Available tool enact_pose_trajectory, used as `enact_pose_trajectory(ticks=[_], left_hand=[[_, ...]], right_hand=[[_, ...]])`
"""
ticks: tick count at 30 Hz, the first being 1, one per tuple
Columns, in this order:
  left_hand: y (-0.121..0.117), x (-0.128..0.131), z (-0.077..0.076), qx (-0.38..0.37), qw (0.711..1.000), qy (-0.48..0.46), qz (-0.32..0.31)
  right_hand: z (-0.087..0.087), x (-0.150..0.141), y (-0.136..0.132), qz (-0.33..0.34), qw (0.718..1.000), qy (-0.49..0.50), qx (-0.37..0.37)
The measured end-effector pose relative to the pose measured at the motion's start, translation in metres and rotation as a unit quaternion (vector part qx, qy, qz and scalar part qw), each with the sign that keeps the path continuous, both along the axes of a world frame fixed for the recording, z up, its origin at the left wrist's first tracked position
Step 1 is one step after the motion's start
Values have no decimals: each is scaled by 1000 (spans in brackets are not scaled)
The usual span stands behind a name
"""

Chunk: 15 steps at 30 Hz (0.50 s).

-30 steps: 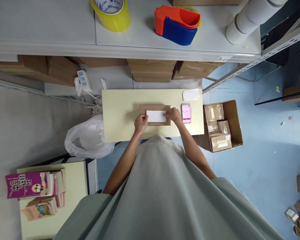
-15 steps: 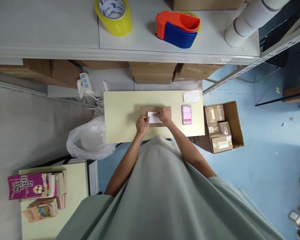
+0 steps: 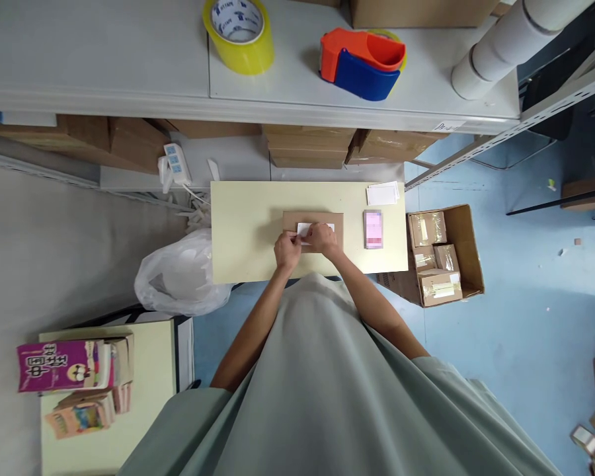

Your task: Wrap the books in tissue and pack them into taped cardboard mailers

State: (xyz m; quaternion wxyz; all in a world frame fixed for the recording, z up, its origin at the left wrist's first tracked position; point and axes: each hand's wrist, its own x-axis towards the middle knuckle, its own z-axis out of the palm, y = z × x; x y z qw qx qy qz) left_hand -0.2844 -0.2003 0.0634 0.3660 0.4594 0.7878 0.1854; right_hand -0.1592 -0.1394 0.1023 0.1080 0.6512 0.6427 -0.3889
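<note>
A small brown cardboard box (image 3: 338,233) lies flat on the cream table in front of me. On its top is a white label (image 3: 303,229), partly covered by my fingers. My left hand (image 3: 287,251) is closed, its thumb and forefinger pinching the label's lower left corner at the box's near left edge. Over the middle of the label rests my right hand (image 3: 320,238), curled, with its fingertips on the label close to the left hand. What exactly lies beneath those fingers is hidden.
White label sheets (image 3: 382,194) and a pink rectangular item (image 3: 373,229) lie on the table's right. An open carton (image 3: 471,251) with several taped boxes stands beyond. Overhead, the shelf (image 3: 143,66) holds yellow tape (image 3: 250,56) and a tape dispenser (image 3: 364,66). A plastic bag (image 3: 178,274) hangs left.
My right hand has slid left across the label towards my left hand, covering more of it. The whole view has shifted slightly.
</note>
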Motion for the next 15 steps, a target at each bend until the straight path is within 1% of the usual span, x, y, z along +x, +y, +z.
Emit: enact_pose_trajectory(ticks=[5,7,11,15], left_hand=[[-5,4,3,24,1000,11,-6],[-6,3,4,28,1000,3,5],[-7,-3,5,23,998,-19,58],[-10,-13,3,15,998,-16,54]], right_hand=[[0,3,11,-29,999,23,-18],[-1,4,14,-43,998,39,-22],[-5,1,20,-86,994,52,-38],[-7,-5,25,-102,993,43,-42]])
